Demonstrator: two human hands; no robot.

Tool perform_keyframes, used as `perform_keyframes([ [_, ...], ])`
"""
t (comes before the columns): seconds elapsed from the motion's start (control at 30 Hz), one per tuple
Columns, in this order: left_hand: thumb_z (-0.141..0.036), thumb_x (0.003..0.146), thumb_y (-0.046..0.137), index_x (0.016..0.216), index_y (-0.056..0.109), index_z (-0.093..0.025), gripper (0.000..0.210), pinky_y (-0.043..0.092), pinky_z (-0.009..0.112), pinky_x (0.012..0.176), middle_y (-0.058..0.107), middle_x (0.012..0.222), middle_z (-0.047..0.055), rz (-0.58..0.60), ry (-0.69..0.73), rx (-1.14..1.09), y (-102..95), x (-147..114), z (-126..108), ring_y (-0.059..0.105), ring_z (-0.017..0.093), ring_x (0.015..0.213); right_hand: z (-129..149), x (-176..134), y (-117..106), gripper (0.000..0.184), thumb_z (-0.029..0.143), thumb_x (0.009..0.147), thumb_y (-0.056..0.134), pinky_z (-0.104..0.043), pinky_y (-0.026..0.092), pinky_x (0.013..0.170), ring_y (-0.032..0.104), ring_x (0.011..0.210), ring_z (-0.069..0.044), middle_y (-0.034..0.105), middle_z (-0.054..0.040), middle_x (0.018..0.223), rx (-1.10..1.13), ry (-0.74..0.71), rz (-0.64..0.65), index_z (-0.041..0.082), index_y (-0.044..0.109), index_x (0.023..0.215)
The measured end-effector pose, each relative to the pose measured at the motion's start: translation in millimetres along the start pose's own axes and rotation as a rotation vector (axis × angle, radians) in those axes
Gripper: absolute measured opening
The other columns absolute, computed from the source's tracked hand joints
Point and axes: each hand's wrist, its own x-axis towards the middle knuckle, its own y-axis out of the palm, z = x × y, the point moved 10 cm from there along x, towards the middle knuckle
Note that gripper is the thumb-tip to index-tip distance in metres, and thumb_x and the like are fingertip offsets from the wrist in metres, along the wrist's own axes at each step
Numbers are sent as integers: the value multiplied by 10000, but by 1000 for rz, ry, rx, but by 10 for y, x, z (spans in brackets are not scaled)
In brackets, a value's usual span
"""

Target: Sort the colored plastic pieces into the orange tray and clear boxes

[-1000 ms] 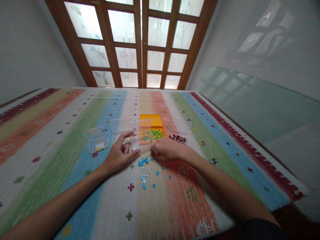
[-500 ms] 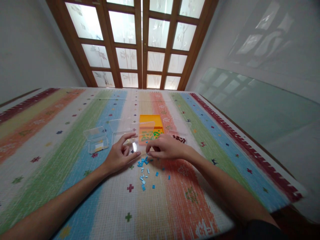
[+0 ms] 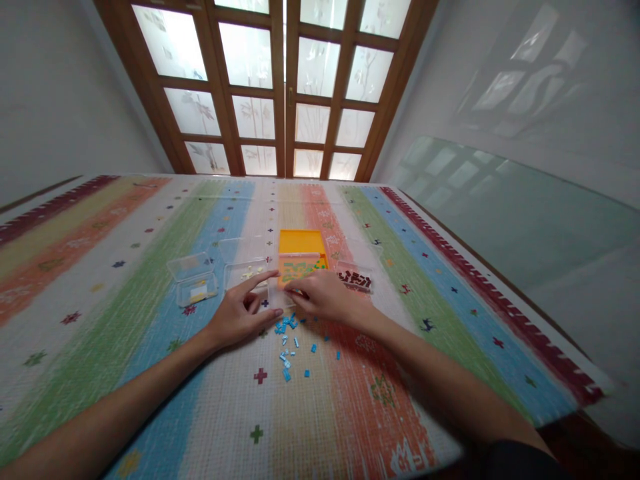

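Note:
My left hand [image 3: 241, 312] has thumb and index finger spread around the near-left edge of a clear plastic box [image 3: 280, 301], gripping it. The box's see-through panel [image 3: 299, 263] stands up in front of the orange case. My right hand [image 3: 320, 293] is at the right side of this box, fingers curled and pinched near its inside; what they hold, if anything, is hidden. Just below both hands lies a loose pile of small light-blue building bricks [image 3: 286, 325], with several single ones scattered nearer to me.
An open orange case [image 3: 301, 239] with green pieces stands behind my hands. A clear box of dark-red bricks [image 3: 356, 279] is at the right. Leftward are a clear box with cream pieces [image 3: 251, 272] and an open small clear box [image 3: 197, 290]. A striped cloth [image 3: 240, 413] covers the table.
My right hand has moved slightly left, its fingertips now at the clear box. The box's clear panel has shifted and now stands before the orange case. My left hand has barely moved.

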Motion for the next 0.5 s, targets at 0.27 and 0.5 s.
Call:
perform_keyframes([
  [0.27,-410,842,796,1536,488,-134,808,256,192,470,304,535,-139,-55,-31,-64,-73,22,46,285,86,475,-40,-69,-135,165,210,898,674,-273,279,620,601,722,-162,734,-38,787,3,-117,-45,174,757,1037],
  [0.5,-406,813,824,1502,510,-191,787,344,195,464,634,779,-32,-69,-3,-126,-92,38,40,383,66,479,51,-57,-45,148,126,932,569,-292,247,601,565,703,-148,739,-61,843,-46,-190,-24,160,711,963],
])
